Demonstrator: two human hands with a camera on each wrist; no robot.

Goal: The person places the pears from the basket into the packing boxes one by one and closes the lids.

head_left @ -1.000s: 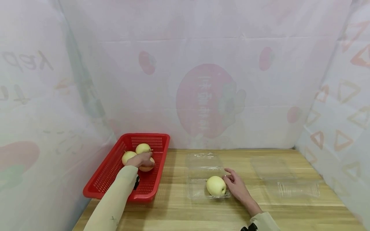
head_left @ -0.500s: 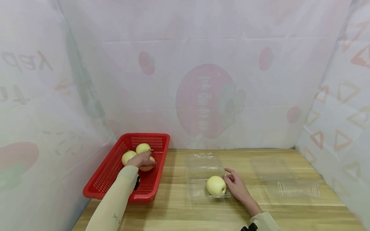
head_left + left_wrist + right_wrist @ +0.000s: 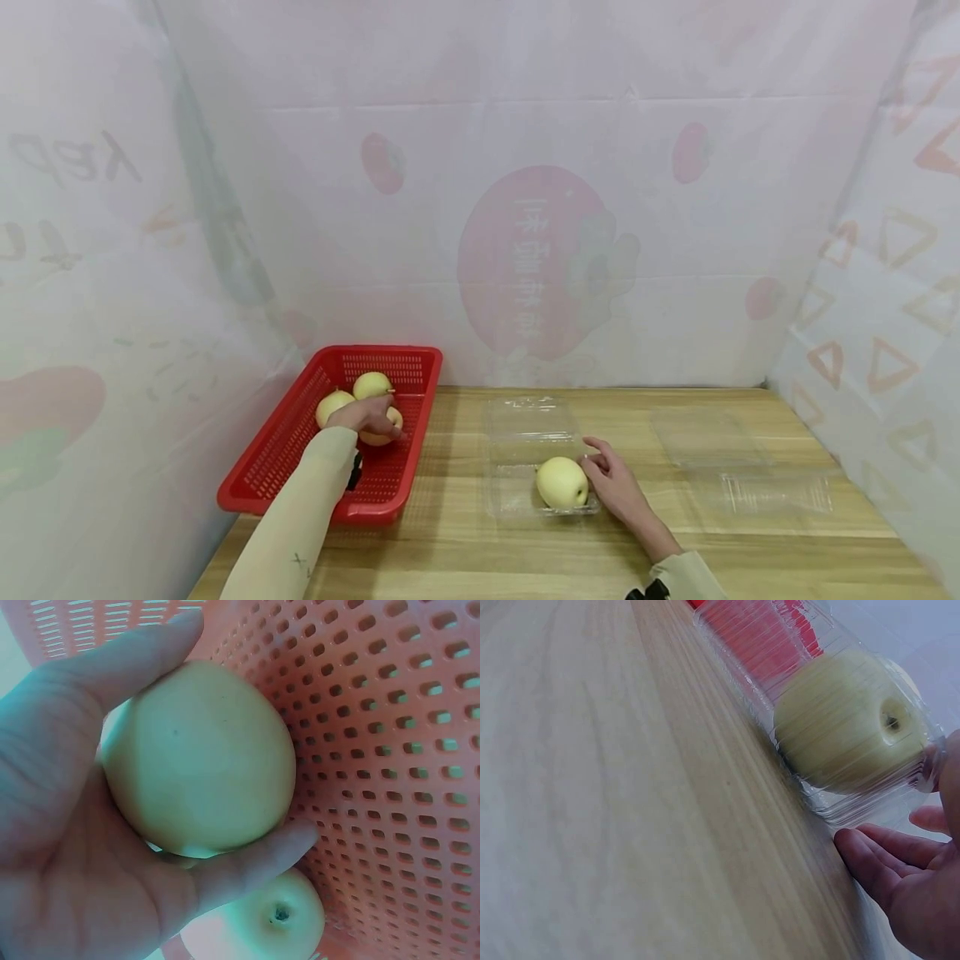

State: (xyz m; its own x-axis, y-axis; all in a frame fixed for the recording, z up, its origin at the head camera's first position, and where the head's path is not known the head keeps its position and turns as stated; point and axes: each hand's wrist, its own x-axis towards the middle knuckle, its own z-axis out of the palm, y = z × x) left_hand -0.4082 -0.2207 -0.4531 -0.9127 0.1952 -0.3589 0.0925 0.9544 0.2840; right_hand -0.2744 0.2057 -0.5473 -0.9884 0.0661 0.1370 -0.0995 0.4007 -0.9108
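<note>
In the red basket (image 3: 424, 421) at the left, my left hand (image 3: 365, 413) holds a yellow pear (image 3: 202, 757), thumb on one side and fingers on the other. Two other pears lie beside it, one farther back (image 3: 372, 384) and one at the left (image 3: 333, 407). A clear plastic clamshell box (image 3: 513, 493) stands lidded-side open mid-table, with one pear (image 3: 561, 483) in its right part. My right hand (image 3: 617, 486) holds the box's right edge between thumb and finger; its other fingers (image 3: 870, 862) lie low beside the wall.
A second clear plastic box (image 3: 776, 492) lies open on the wooden table (image 3: 465, 558) at the right. Pale printed cloth (image 3: 690, 333) hangs behind the table and along both sides.
My left hand stays on the pear in the basket with barely any shift. My right hand and the clear box keep their places.
</note>
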